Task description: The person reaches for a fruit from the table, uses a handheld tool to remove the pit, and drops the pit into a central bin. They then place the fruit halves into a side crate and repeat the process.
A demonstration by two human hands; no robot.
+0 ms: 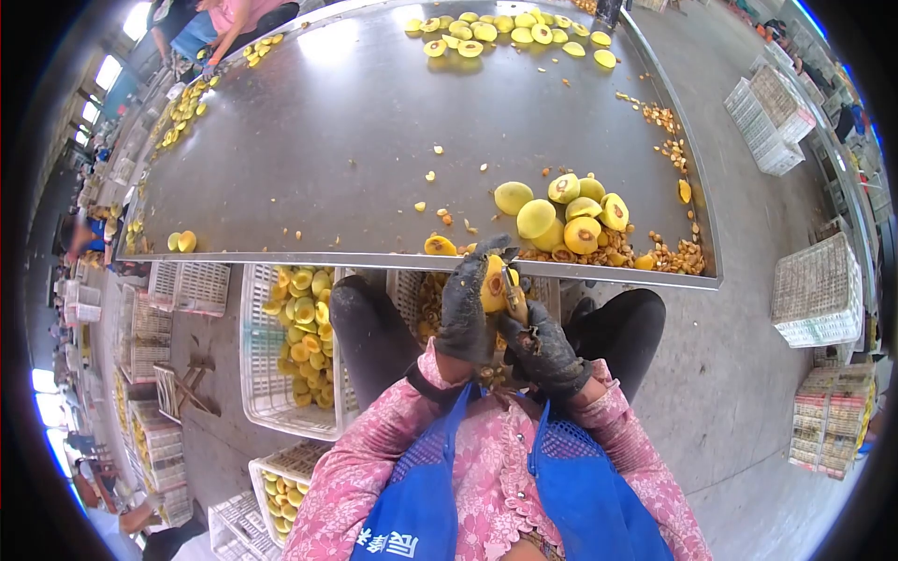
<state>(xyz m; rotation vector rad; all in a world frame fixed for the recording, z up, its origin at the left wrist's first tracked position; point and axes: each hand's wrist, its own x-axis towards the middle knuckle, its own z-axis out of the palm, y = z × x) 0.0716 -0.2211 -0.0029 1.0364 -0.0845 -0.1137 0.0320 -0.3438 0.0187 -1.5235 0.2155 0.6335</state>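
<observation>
My left hand [465, 309], in a dark, soiled glove, is closed around a yellow peach half [493, 285] just off the table's near edge. In my right hand [543, 351], also gloved, is a small pitting knife [515, 301] with a wooden-looking handle. Its metal tip touches the cut face of the peach half, beside the brown pit area. Just beyond my hands, a pile of peach halves [536, 219] lies on the metal table [327, 168], some cut side up. Loose pits [678, 257] are heaped to the right of the pile.
A white crate of peach halves [251, 374] stands left of my legs, with another crate [257, 486] behind it. More peach halves [484, 32] lie at the table's far side. Another person [234, 23] works at the far left corner. Stacked crates [818, 290] stand on the right.
</observation>
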